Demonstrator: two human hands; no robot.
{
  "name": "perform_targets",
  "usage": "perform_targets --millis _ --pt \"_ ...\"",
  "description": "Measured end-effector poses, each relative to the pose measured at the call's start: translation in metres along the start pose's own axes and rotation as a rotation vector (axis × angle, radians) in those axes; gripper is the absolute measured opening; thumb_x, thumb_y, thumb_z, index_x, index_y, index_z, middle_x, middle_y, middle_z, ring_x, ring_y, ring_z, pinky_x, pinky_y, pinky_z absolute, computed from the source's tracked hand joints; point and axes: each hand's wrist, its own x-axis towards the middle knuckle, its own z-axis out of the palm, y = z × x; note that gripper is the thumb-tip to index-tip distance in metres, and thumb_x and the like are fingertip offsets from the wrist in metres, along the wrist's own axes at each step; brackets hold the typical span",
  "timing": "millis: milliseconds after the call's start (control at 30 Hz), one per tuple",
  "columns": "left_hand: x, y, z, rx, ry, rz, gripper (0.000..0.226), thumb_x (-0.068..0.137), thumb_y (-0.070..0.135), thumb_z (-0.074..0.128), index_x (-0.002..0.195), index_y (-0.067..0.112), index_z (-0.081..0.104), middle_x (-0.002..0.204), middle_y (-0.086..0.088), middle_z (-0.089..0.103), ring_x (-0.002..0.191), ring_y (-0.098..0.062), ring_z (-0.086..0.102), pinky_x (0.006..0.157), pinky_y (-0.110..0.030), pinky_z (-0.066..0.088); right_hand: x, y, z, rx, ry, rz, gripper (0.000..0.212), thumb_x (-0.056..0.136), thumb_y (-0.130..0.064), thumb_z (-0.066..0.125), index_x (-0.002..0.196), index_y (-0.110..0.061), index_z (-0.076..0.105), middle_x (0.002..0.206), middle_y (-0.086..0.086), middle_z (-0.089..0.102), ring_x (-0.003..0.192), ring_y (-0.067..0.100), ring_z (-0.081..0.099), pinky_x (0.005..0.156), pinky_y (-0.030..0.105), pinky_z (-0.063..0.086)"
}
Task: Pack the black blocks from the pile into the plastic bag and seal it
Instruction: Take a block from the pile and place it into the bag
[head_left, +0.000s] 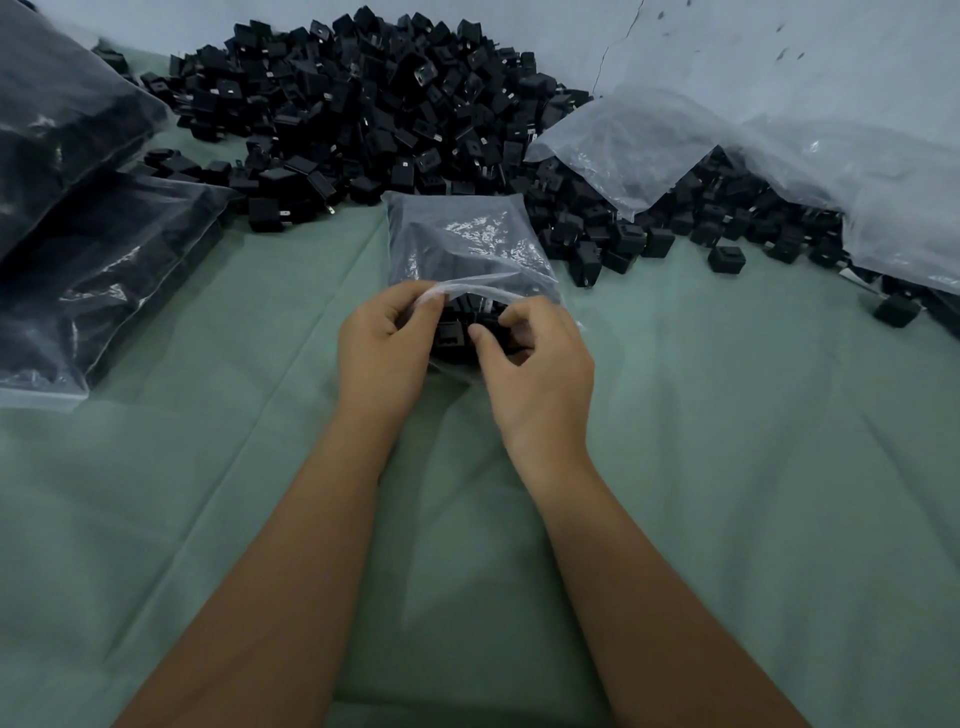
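A clear plastic bag (462, 239) filled with black blocks lies on the green cloth, its mouth turned toward me. My left hand (384, 343) pinches the left part of the bag's open rim between thumb and fingers. My right hand (530, 364) has its fingers curled on the right side of the mouth, its thumb against a black block (451, 335) just inside. Behind the bag spreads a large pile of black blocks (363, 104) along the wall.
Two filled bags (93, 260) lie stacked at the left. Empty clear bags (649, 140) drape over blocks at the right, with more plastic bags (904, 218) at the far right. Loose blocks (896, 309) lie scattered on the green cloth (208, 467).
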Motion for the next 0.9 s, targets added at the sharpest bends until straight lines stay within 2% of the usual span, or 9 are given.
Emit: perform_targets --millis 133,267,367,467,533,600,667,800,900 --pt "-0.002 0.003 -0.001 0.072 -0.078 0.014 0.029 0.079 0.013 0.057 0.099 0.023 0.074 0.089 0.007 0.074 0.089 -0.013 0.069 0.087 -0.040 0.056 0.002 0.005 0.003 -0.028 -0.017 -0.049 0.019 0.089 -0.018 0.067 0.105 -0.011 0.073 0.110 -0.001 0.059 0.094 0.003 0.053 0.084 0.004 0.038" --pt "-0.001 0.002 -0.001 0.182 -0.109 0.058 0.032 0.079 0.007 0.062 0.099 0.030 0.070 0.092 0.010 0.073 0.091 -0.009 0.067 0.088 -0.039 0.054 0.001 0.004 0.004 0.017 -0.085 -0.063 0.033 0.090 -0.013 0.063 0.122 -0.009 0.066 0.121 0.001 0.057 0.104 0.001 0.051 0.093 0.028 0.050" --pt "0.001 0.000 -0.001 0.206 -0.104 0.078 0.031 0.083 0.004 0.063 0.103 0.026 0.071 0.096 0.009 0.073 0.094 -0.009 0.066 0.090 -0.038 0.053 0.001 0.003 0.002 0.052 -0.067 -0.061 0.033 0.087 -0.006 0.061 0.119 -0.014 0.066 0.117 -0.002 0.062 0.095 -0.002 0.056 0.089 0.028 0.052" --pt "0.002 -0.002 -0.001 0.212 -0.103 0.088 0.027 0.085 0.005 0.063 0.104 0.022 0.072 0.096 0.006 0.073 0.094 -0.012 0.066 0.090 -0.039 0.052 -0.002 0.001 -0.001 0.059 -0.120 -0.067 0.032 0.082 -0.005 0.054 0.103 -0.021 0.070 0.109 -0.007 0.067 0.100 0.007 0.060 0.088 0.028 0.050" --pt "0.002 -0.002 -0.001 0.211 -0.099 0.085 0.026 0.087 0.005 0.061 0.104 0.022 0.072 0.097 0.007 0.073 0.095 -0.012 0.066 0.091 -0.039 0.052 -0.005 0.001 -0.002 -0.054 -0.192 -0.114 0.031 0.080 -0.010 0.054 0.101 -0.022 0.073 0.119 -0.004 0.063 0.111 0.010 0.053 0.094 0.021 0.041" --pt "0.002 0.000 -0.001 0.178 -0.087 0.070 0.026 0.090 0.007 0.058 0.103 0.025 0.072 0.096 0.010 0.073 0.094 -0.009 0.066 0.091 -0.038 0.052 -0.006 0.003 -0.003 -0.239 -0.233 -0.179 0.033 0.083 -0.015 0.056 0.110 -0.024 0.073 0.128 0.002 0.058 0.119 0.019 0.046 0.101 0.027 0.037" --pt "0.001 0.000 0.000 0.138 -0.076 0.058 0.024 0.093 0.010 0.056 0.103 0.024 0.074 0.097 0.011 0.073 0.095 -0.008 0.067 0.091 -0.038 0.053 -0.006 0.005 -0.003 -0.386 -0.252 -0.246 0.037 0.086 -0.021 0.056 0.121 -0.026 0.068 0.131 0.006 0.056 0.119 0.025 0.044 0.104 0.034 0.036" --pt "0.001 0.000 0.000 0.083 -0.052 0.069 0.023 0.092 0.011 0.060 0.106 0.020 0.075 0.101 0.008 0.073 0.100 -0.009 0.066 0.093 -0.040 0.053 -0.007 0.006 -0.002 -0.591 -0.295 -0.320 0.047 0.088 -0.029 0.049 0.134 -0.028 0.057 0.132 0.009 0.052 0.120 0.029 0.042 0.104 0.034 0.030" --pt "-0.001 0.000 0.000 0.128 0.006 0.171 0.023 0.089 0.013 0.063 0.108 0.020 0.075 0.105 0.009 0.072 0.103 -0.011 0.064 0.095 -0.042 0.050 -0.006 0.004 0.000 -0.606 -0.323 -0.322 0.049 0.089 -0.023 0.046 0.137 -0.022 0.052 0.126 0.014 0.051 0.115 0.033 0.044 0.101 0.037 0.031"
